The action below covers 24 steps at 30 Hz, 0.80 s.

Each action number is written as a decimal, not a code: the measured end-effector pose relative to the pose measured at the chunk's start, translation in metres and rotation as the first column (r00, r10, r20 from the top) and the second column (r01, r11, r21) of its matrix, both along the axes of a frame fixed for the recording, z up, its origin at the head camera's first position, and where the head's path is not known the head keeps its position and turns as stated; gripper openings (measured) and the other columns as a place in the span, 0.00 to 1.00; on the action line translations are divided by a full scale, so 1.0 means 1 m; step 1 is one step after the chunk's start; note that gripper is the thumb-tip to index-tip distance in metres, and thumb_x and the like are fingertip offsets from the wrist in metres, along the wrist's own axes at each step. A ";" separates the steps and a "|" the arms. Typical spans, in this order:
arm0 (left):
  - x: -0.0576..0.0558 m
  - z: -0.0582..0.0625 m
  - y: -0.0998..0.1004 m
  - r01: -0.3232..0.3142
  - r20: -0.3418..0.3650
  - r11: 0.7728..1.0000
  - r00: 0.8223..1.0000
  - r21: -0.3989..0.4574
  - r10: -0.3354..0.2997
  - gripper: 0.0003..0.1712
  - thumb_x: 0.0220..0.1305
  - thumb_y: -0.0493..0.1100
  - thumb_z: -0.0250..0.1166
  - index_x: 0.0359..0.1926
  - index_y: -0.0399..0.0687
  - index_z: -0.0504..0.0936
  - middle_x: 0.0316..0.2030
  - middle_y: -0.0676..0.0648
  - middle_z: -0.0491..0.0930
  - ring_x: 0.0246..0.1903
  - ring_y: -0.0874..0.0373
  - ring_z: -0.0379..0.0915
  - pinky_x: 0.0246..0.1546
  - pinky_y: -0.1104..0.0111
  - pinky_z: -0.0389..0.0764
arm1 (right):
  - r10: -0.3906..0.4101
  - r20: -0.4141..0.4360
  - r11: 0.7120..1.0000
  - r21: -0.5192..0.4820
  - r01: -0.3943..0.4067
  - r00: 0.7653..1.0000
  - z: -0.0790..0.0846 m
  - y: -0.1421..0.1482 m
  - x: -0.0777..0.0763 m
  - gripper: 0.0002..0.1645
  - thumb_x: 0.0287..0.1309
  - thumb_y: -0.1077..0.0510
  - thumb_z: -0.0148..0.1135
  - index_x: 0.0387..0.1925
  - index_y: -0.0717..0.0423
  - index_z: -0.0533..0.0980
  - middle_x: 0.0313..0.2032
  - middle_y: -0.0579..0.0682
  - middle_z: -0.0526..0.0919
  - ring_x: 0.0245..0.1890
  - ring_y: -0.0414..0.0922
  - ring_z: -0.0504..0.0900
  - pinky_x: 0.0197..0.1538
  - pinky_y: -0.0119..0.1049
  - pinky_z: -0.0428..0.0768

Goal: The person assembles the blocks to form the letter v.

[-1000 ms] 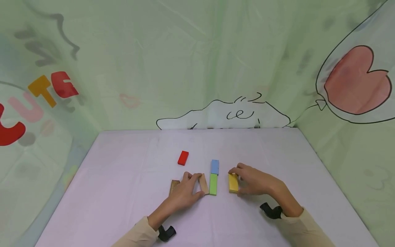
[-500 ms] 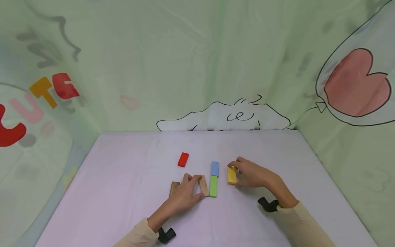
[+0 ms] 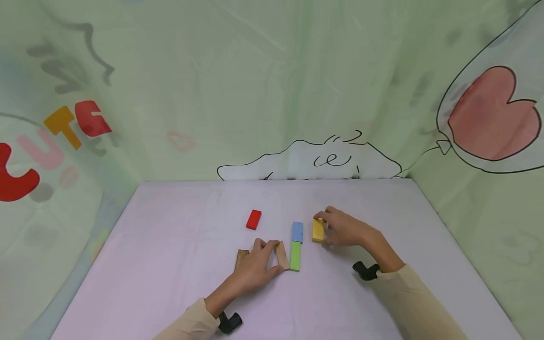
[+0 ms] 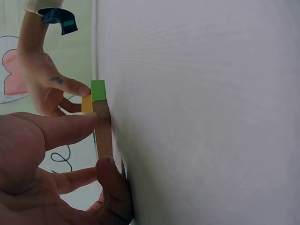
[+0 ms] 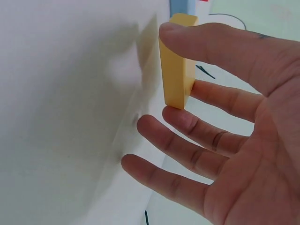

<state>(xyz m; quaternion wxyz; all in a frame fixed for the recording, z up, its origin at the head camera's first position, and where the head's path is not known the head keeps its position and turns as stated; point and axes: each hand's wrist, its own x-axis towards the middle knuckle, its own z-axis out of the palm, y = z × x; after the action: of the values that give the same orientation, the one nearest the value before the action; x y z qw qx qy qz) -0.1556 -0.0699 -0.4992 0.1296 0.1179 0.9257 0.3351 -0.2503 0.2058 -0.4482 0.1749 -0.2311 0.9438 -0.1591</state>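
Note:
My left hand [image 3: 257, 269] pinches a light wooden block [image 3: 282, 255] by its ends, thumb at the near end and index finger at the far end. That block lies slanted, its near end right at a green block [image 3: 295, 256]. A blue block [image 3: 297, 232] lines up beyond the green one, end to end. To the right of the blue block, my right hand [image 3: 346, 229] holds a yellow block [image 3: 318, 230] between thumb and fingers. In the right wrist view the thumb presses one end of the yellow block [image 5: 176, 70], and the other fingers are spread below.
A red block [image 3: 253, 219] lies farther back, left of the blue one. A darker brown block [image 3: 241, 257] is partly hidden behind my left hand. The white-covered table [image 3: 178, 222] meets a green printed curtain [image 3: 255, 85] at its back and sides.
My right hand has moved away from me and slightly left with the yellow block, from beside the green block to beside the blue one. The left hand has stayed in place.

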 end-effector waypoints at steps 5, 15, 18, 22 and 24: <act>-0.001 -0.001 0.000 0.003 0.003 1.000 1.000 0.005 -0.003 0.39 0.68 0.48 0.73 0.76 0.52 0.70 0.59 0.38 0.70 0.24 0.58 0.65 0.25 0.70 0.68 | 0.017 -0.011 1.000 0.012 -0.016 1.000 -0.001 -0.001 -0.008 0.39 0.57 0.57 0.80 0.68 0.58 0.74 0.52 0.56 0.78 0.50 0.50 0.80 0.52 0.44 0.85; -0.001 0.001 -0.003 -0.001 0.016 1.000 1.000 -0.013 0.001 0.39 0.68 0.48 0.73 0.76 0.52 0.69 0.59 0.39 0.70 0.25 0.57 0.67 0.26 0.69 0.69 | 0.043 -0.041 0.999 0.018 -0.042 0.998 -0.005 -0.004 -0.022 0.39 0.58 0.55 0.80 0.68 0.58 0.75 0.51 0.55 0.79 0.48 0.49 0.80 0.51 0.43 0.84; -0.002 0.000 -0.003 0.006 0.015 1.000 1.000 -0.012 -0.005 0.39 0.69 0.49 0.72 0.76 0.52 0.69 0.59 0.39 0.70 0.26 0.57 0.67 0.27 0.70 0.69 | 0.035 -0.044 0.999 0.029 -0.033 0.998 -0.005 -0.005 -0.025 0.39 0.58 0.54 0.79 0.69 0.57 0.74 0.51 0.56 0.79 0.49 0.49 0.80 0.52 0.44 0.84; -0.003 0.001 -0.002 0.011 0.019 1.000 1.000 -0.012 -0.011 0.39 0.69 0.49 0.72 0.77 0.52 0.69 0.59 0.39 0.70 0.26 0.57 0.67 0.27 0.70 0.69 | 0.028 -0.038 0.999 0.044 -0.026 0.999 -0.004 -0.007 -0.027 0.39 0.59 0.53 0.79 0.69 0.57 0.74 0.52 0.56 0.79 0.50 0.49 0.80 0.53 0.44 0.85; -0.002 0.001 -0.001 0.012 0.022 1.000 1.000 -0.011 -0.012 0.39 0.69 0.49 0.72 0.76 0.52 0.69 0.59 0.39 0.70 0.26 0.57 0.68 0.27 0.70 0.69 | 0.022 -0.033 0.999 0.048 -0.020 0.999 -0.002 -0.008 -0.028 0.39 0.60 0.53 0.78 0.69 0.56 0.74 0.53 0.56 0.79 0.50 0.49 0.80 0.53 0.44 0.85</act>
<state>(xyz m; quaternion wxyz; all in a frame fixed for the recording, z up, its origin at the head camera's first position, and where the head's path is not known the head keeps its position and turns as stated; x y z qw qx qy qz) -0.1581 -0.0713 -0.4985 0.1426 0.1191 0.9253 0.3305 -0.2779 0.1980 -0.4503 0.1662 -0.2394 0.9476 -0.1309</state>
